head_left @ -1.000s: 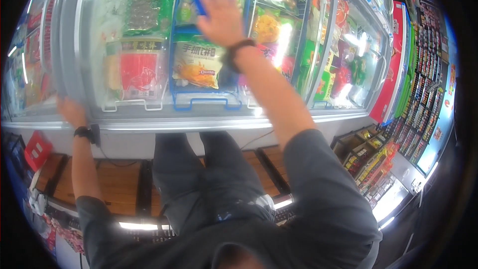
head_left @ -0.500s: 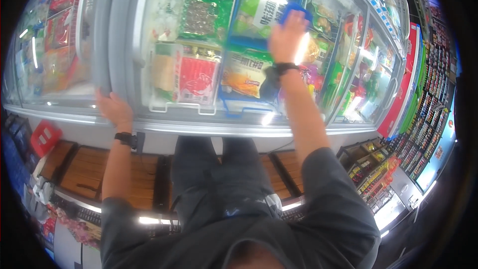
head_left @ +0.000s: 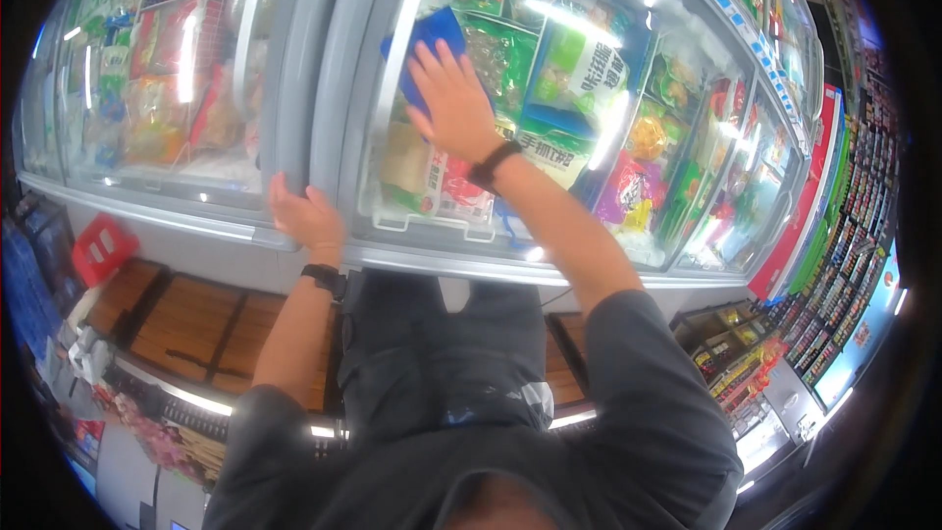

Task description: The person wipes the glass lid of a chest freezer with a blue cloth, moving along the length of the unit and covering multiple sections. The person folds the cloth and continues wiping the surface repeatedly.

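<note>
Since half a second ago, my right hand (head_left: 453,98) has slid leftward across the freezer lid (head_left: 589,128), and the blue cloth (head_left: 432,44) went with it, from the right part of the glass to near its left frame. I have that hand spread flat, palm down, pressing the cloth against the glass; the cloth shows above and left of my fingers. My left hand (head_left: 304,216) has shifted too: its fingers now curl over the grey front rail (head_left: 177,218) of the freezer, right at the grey divider (head_left: 294,69) between the two glass lids, gripping that edge. Under the glass beneath my right hand lie frozen food packets (head_left: 564,69), green, white and red. Dark bands sit on both wrists. Wooden pallets (head_left: 186,319) lie on the floor below my left arm, and a red basket (head_left: 98,247) sits further left.
</note>
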{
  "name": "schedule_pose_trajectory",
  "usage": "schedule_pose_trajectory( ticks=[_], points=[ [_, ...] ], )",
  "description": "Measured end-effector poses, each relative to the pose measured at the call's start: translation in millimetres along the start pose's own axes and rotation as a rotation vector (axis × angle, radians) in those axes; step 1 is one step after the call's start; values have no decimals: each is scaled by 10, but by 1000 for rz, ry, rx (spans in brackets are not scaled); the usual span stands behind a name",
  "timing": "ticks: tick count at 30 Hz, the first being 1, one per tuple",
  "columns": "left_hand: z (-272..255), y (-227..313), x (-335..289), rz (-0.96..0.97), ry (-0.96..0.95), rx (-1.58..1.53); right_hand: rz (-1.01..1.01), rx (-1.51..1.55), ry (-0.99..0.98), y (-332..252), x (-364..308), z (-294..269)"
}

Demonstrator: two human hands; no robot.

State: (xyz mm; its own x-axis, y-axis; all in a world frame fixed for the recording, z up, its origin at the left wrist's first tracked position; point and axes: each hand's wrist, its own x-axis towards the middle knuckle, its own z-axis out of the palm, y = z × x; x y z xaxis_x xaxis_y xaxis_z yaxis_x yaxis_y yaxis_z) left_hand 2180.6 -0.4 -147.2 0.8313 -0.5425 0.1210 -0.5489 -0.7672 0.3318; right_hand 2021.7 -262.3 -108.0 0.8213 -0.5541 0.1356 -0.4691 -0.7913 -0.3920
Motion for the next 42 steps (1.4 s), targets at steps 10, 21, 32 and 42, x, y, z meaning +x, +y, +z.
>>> schedule_pose_trajectory(
  ticks=[10, 21, 32, 42],
  points=[
    [-75, 65, 18, -10, -19, -44, -390, -141, -210, 376, 619, -63],
    [-170, 175, 53, -17, -28, -95, -363, -126, -232, 138, 478, 2],
    [-123, 137, 45, -12, -28, -76, 56, -123, 120, 456, 1037, 70],
    [-118, 116, 63, 8, -45, -68, 133, -27, 137, 708, 795, -35]
  ],
)
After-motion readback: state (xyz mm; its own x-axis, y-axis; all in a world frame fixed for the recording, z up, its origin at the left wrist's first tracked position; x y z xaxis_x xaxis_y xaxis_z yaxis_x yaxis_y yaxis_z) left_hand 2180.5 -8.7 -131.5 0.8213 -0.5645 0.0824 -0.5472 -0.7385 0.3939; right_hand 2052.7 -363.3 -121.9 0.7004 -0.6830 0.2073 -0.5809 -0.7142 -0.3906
